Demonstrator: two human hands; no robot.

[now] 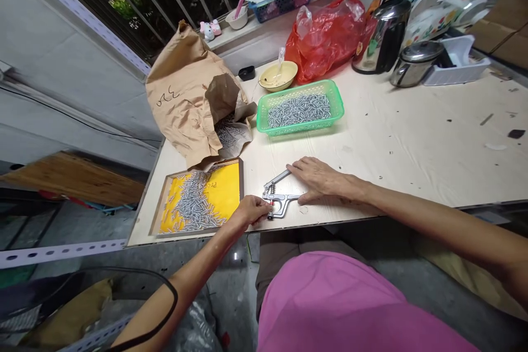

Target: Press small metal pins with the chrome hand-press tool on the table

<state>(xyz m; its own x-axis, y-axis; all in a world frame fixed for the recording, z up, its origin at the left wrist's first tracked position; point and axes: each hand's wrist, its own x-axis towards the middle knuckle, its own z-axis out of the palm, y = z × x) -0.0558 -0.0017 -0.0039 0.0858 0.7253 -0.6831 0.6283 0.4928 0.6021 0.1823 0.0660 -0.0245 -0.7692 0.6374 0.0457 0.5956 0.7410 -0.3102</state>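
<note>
A grey metal hand press tool (282, 198) lies near the table's front edge, with two spread handles, a spring and a C-shaped frame. My right hand (319, 179) grips the handle ends from the right, fingers on the upper handle and thumb by the lower one. At the tool's jaw, my left hand (252, 211) has its fingers pinched together; whatever small piece is between them is too small to name. Left of that hand sits a shallow tray (225, 190) with a yellow bottom, holding a heap of small silvery metal pins (193, 203).
Behind the tool stands a green plastic basket (300, 131) full of similar metal pieces. An open brown paper bag (181, 104) spills more pieces. Farther back are a yellow bowl (268, 80), a red plastic bag (325, 38), a kettle (383, 33) and a lidded metal pot (416, 63).
</note>
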